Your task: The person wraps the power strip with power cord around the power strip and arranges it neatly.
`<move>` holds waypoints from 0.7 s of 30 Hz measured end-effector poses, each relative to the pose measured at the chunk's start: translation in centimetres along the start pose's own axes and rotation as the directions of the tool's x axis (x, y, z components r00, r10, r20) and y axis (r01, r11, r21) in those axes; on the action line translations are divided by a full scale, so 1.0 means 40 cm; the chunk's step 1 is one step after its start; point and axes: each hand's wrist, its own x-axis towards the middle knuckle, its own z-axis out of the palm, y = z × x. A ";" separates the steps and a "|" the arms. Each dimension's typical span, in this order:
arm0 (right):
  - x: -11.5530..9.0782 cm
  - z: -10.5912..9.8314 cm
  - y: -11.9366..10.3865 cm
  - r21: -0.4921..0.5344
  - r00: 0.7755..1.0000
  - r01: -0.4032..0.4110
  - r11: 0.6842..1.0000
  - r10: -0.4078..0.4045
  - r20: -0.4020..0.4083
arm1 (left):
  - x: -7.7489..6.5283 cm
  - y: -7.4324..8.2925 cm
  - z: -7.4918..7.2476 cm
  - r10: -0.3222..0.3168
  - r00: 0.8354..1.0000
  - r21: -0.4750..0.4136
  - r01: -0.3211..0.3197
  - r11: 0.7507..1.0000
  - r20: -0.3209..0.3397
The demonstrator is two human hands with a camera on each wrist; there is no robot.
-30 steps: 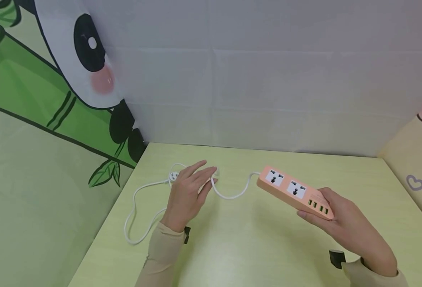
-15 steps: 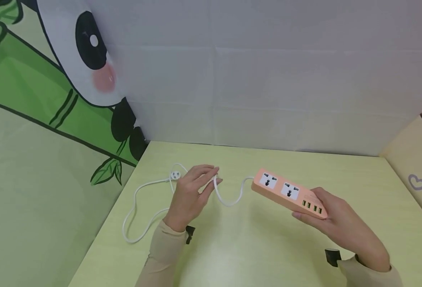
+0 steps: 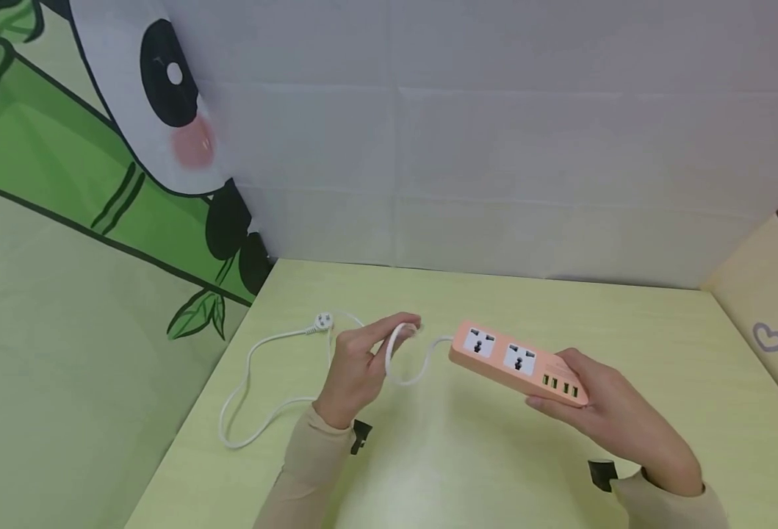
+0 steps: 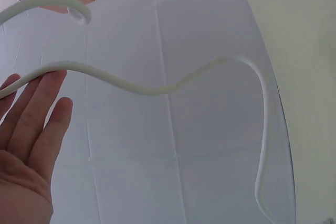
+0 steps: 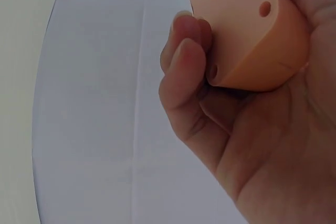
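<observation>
My right hand [image 3: 616, 408] grips the USB end of a peach-orange power strip [image 3: 499, 357], holding it tilted above the table. Two white sockets and several USB ports face up. In the right wrist view, fingers curl round the strip's rounded end [image 5: 262, 40]. My left hand [image 3: 355, 371] pinches the strip's white power cord [image 4: 147, 90] between thumb and fingers, left of the strip. A loop of cord hangs between the hands. In the left wrist view the cord crosses the fingertips; the thumb is hidden. The white plug [image 3: 323, 321] lies on the table behind the left wrist.
A pale yellow table [image 3: 494, 470] lies beneath both hands. The cord's remaining length forms a wide loop on its left side. A grey-white cloth wall [image 3: 494, 162] rises at the back, with printed cloth panels [image 3: 84, 316] at the sides.
My right hand has carried the power strip left and slightly down, nearer the left hand. The left hand has shifted a little right and turned, and the cord between them bends more tightly.
</observation>
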 end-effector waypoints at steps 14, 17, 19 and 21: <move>-0.008 0.008 0.015 0.022 0.999 0.035 0.999 -0.035 -0.007 | -0.005 0.007 0.015 0.075 0.995 0.126 -0.082 0.989 0.061; -0.007 0.005 0.018 0.008 0.999 0.041 0.999 -0.041 -0.014 | -0.005 0.011 0.014 0.073 0.993 0.174 -0.089 0.981 0.095; -0.007 0.003 0.020 0.008 0.999 0.040 0.999 -0.039 -0.012 | -0.005 0.017 0.011 0.057 0.991 0.203 -0.082 0.976 0.125; -0.006 0.002 0.021 0.010 0.999 0.040 0.999 -0.040 -0.010 | -0.004 0.023 0.009 0.044 0.986 0.220 -0.079 0.972 0.160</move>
